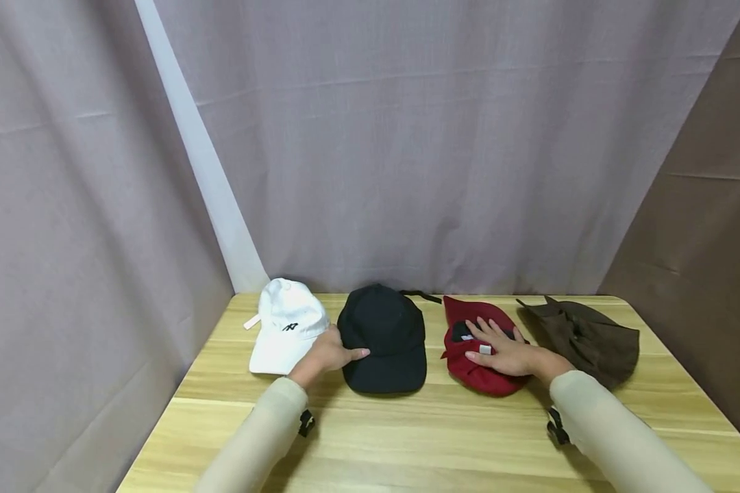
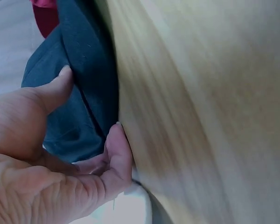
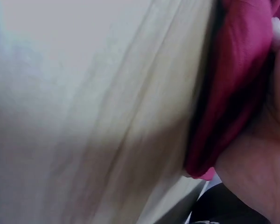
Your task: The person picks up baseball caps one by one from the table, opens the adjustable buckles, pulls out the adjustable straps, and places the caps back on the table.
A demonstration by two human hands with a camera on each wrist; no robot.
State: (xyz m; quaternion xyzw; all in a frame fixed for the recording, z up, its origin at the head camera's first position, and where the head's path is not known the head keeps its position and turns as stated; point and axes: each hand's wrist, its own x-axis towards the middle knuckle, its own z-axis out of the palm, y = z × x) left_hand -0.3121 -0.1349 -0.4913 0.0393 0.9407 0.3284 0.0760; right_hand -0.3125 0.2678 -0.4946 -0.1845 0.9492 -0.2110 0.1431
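In the head view a black cap [image 1: 379, 318] sits upright with its brim toward me. My left hand [image 1: 328, 352] holds its left side, the thumb on top near the brim seam; in the left wrist view the other fingers [image 2: 116, 151] curl at the cap's edge. To the right lies a red cap [image 1: 484, 378], turned over with its dark inner band and a white label showing. My right hand [image 1: 510, 355] rests on it with fingers spread. The right wrist view has only part of that hand beside the red fabric [image 3: 238, 70].
A white cap [image 1: 290, 315] with a dark emblem sits left of the black one, close behind my left hand. A crumpled dark brown hat [image 1: 613, 346] lies at the right. All are on a wooden table [image 1: 407, 445], with grey curtains [image 1: 407, 150] behind it.
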